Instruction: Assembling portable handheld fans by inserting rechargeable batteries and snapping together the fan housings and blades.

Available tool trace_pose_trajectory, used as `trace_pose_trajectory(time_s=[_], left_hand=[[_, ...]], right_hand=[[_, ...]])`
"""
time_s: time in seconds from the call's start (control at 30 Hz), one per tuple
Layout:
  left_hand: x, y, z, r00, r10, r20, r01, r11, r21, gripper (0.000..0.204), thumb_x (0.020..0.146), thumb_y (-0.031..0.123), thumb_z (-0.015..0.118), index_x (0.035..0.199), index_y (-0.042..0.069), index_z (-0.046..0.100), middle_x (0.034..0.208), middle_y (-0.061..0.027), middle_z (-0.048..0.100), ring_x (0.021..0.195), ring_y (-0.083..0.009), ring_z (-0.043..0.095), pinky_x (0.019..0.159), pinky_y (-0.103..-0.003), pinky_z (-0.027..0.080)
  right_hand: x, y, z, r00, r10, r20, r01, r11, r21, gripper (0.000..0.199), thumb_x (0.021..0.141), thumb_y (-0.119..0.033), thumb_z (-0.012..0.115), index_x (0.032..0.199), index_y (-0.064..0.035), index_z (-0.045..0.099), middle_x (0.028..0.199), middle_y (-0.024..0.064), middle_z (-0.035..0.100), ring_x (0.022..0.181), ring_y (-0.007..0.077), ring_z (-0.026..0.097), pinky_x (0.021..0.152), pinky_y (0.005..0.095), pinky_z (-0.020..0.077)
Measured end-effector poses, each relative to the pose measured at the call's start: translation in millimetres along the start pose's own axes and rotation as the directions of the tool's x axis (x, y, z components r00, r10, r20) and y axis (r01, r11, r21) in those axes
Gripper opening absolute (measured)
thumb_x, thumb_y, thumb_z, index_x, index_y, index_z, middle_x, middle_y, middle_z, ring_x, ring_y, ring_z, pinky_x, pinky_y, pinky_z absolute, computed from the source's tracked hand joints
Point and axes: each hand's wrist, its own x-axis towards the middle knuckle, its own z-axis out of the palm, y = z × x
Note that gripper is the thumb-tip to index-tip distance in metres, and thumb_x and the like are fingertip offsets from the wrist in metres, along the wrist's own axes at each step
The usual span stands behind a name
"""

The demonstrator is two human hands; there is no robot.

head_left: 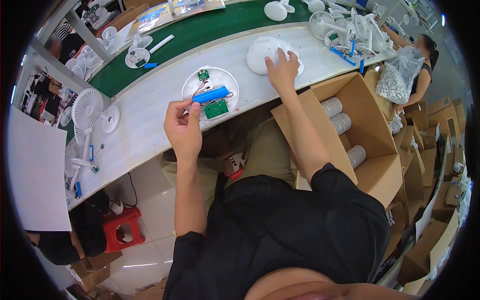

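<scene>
My left hand (pixel 184 127) pinches the near-left end of a blue cylindrical battery (pixel 214 94) between thumb and fingers. The battery lies over a round white fan base (pixel 231 80), open side up, on the bench. A green circuit board (pixel 216 109) sits just below the battery, and a smaller green board (pixel 203 75) is at the base's far side; thin wires run between them. To the right, my right hand (pixel 281 72) rests with spread fingers on a group of round white domed parts (pixel 260 54). Its fingertips partly cover them, and whether they grip one is unclear.
Along the white bench (pixel 155 92) runs a green conveyor belt (pixel 120 80). White fans (pixel 87 109) stand at left, and more fans (pixel 350 27) pile at far right with blue batteries. An open carton (pixel 372 115) holding ribbed white stacks is beside my right arm. A person sits at right.
</scene>
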Motion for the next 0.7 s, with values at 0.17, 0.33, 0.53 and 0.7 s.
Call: trace_pose_trajectory(time_s=[0.17, 0.33, 0.53, 0.7], left_hand=[[-2.3, 2.2, 1.2, 1.0, -0.012, 0.002, 0.013, 0.999, -0.034, 0.009, 0.091, 0.003, 0.063, 0.099, 0.001, 0.06, 0.091, -0.0053, 0.058, 0.075, -0.0092, 0.051, 0.067, -0.019, 0.044], [-3.8, -0.5, -1.5, 1.0, -0.03, -0.008, 0.029, 0.998, -0.057, 0.01, 0.091, 0.0, 0.061, 0.101, 0.001, 0.06, 0.09, -0.0049, 0.057, 0.075, -0.0089, 0.05, 0.066, -0.018, 0.043], [-12.1, -6.9, 0.4, 0.999, 0.014, -0.043, -0.013, 1.0, 0.007, 0.012, 0.09, -0.003, 0.058, 0.101, 0.0, 0.06, 0.091, -0.005, 0.06, 0.075, -0.0087, 0.052, 0.065, -0.018, 0.043], [-19.5, -12.5, 0.7, 0.991, 0.053, -0.123, -0.04, 0.993, 0.11, 0.02, 0.093, 0.001, 0.057, 0.113, 0.0, 0.06, 0.088, -0.0085, 0.067, 0.073, -0.01, 0.059, 0.065, -0.02, 0.05]], right_hand=[[0.6, 21.2, 15.1, 1.0, 0.01, -0.019, -0.013, 0.988, -0.155, 0.06, 0.082, -0.027, 0.07, 0.136, -0.0076, 0.051, 0.14, 0.0233, 0.036, 0.126, 0.041, 0.034, 0.104, 0.0527, 0.0322], [-8.9, -6.4, 17.3, 0.991, -0.105, -0.083, 0.086, 0.974, -0.209, 0.059, 0.081, -0.02, 0.07, 0.136, -0.0065, 0.051, 0.135, 0.0222, 0.043, 0.122, 0.0397, 0.041, 0.103, 0.0489, 0.0336], [-21.3, -22.6, 13.2, 0.923, -0.306, 0.234, 0.24, 0.932, 0.273, 0.057, 0.081, -0.009, 0.067, 0.135, -0.0055, 0.051, 0.114, 0.0167, 0.06, 0.104, 0.0338, 0.057, 0.094, 0.0375, 0.044], [-42.0, -23.6, -18.2, 0.881, -0.469, 0.059, 0.449, 0.87, 0.205, 0.054, 0.08, -0.002, 0.062, 0.133, -0.004, 0.052, 0.097, 0.013, 0.066, 0.092, 0.0284, 0.064, 0.086, 0.0305, 0.0485]])
